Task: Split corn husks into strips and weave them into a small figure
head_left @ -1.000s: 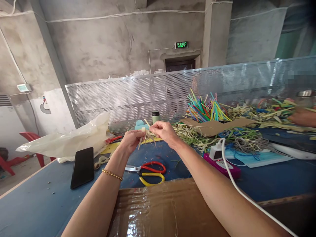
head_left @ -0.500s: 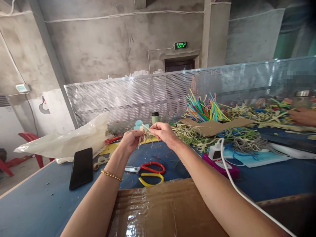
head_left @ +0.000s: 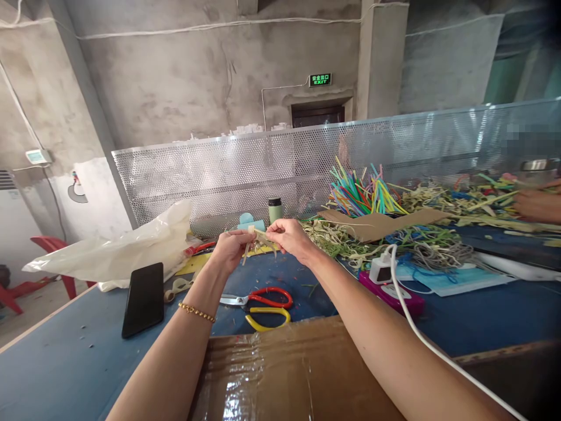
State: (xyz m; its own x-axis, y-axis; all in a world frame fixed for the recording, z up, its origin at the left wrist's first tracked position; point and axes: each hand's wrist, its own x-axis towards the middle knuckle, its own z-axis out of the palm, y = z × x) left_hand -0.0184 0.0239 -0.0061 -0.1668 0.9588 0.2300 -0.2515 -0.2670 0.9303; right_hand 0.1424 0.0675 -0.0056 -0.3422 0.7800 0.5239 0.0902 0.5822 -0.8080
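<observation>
Both hands are raised over the blue table (head_left: 52, 362), close together. My left hand (head_left: 231, 248) is closed, pinching a small piece woven from pale straw-like strips (head_left: 251, 230), with loose strip ends hanging below it. My right hand (head_left: 290, 238) is closed too, its thumb and finger on a pale strip at the right side of that piece. The fingers hide part of the weave. Below the hands lie scissors (head_left: 270, 298) with one red and one yellow handle. Nearest to me is a brown cardboard box (head_left: 284, 368) with clear tape.
A black phone (head_left: 142, 301) and a cream plastic bag (head_left: 118, 251) lie left. Behind the hands stands a green bottle (head_left: 275, 210). Rightward are colourful pipe cleaners (head_left: 366, 190), heaped strips (head_left: 328, 240), a purple power strip (head_left: 398, 295) with white cable, and another person's hand (head_left: 539, 204).
My right hand has shifted slightly, and the strip in it, which pointed upward, now slants down to the right. My left hand keeps its pinch on the woven piece.
</observation>
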